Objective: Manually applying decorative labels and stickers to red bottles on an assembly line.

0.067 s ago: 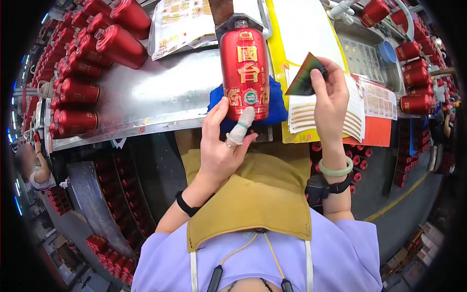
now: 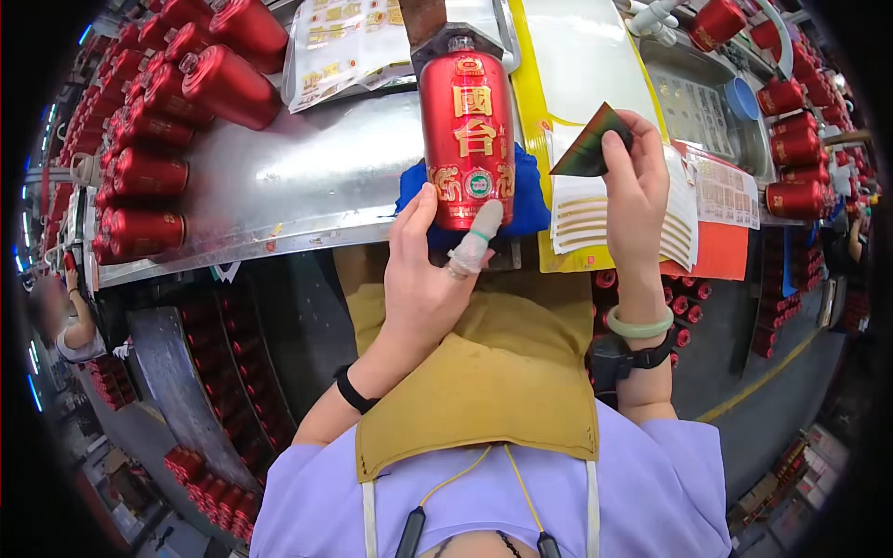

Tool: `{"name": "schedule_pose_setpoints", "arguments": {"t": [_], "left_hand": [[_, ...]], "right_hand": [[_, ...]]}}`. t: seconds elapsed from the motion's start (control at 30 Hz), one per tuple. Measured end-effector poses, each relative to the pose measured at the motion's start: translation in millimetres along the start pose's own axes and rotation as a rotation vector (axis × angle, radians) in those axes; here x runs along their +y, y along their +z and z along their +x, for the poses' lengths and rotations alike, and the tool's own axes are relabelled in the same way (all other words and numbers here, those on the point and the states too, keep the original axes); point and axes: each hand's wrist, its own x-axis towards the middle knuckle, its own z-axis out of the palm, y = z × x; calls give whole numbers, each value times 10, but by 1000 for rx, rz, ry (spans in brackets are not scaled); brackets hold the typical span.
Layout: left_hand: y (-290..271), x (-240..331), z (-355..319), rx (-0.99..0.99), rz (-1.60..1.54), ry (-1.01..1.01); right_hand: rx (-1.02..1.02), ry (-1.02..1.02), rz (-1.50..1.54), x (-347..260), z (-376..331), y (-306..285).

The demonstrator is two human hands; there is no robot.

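Note:
A red bottle (image 2: 468, 107) with gold decoration and a small green round emblem lies at the middle, its neck pointing away from me. My left hand (image 2: 423, 279) grips its base; the thumb, wrapped in a pale covering, presses on the lower front near the right side. Under the base a blue cloth (image 2: 532, 195) is bunched. To the right of the bottle, my right hand (image 2: 640, 191) pinches a thin, dark, four-cornered piece (image 2: 593, 147) with a greenish-red sheen, raised above white sheets (image 2: 575, 232) with gold strips.
Red bottles (image 2: 233, 88) crowd the left of the metal table (image 2: 307, 177). Decal sheets (image 2: 349, 46) lie at the back. A metal sink tray (image 2: 684, 70) and a blue bowl (image 2: 740, 98) sit at the right. Another person (image 2: 79, 321) is at the far left.
My left thumb has slid a little to the right along the bottle's lower front. The dark piece in my right hand has shifted slightly right and tilted.

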Motion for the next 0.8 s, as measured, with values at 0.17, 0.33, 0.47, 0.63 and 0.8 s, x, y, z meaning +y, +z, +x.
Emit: {"name": "schedule_pose_setpoints", "arguments": {"t": [0.17,0.33,0.47,0.63,0.8], "left_hand": [[189,216,100,74,317,30],[31,28,88,107,-30,-6],[38,-88,261,188,-307,-169],[-35,-176,306,75,-151,-78],[-15,-149,334,140,-261,-110]], "right_hand": [[40,-47,-107,-161,147,-200],[-138,-5,-1060,-44,112,-520],[-229,137,-1257,52,40,-509],[-186,121,-1234,221,82,-622],[-222,192,-1162,109,78,-566]]}}
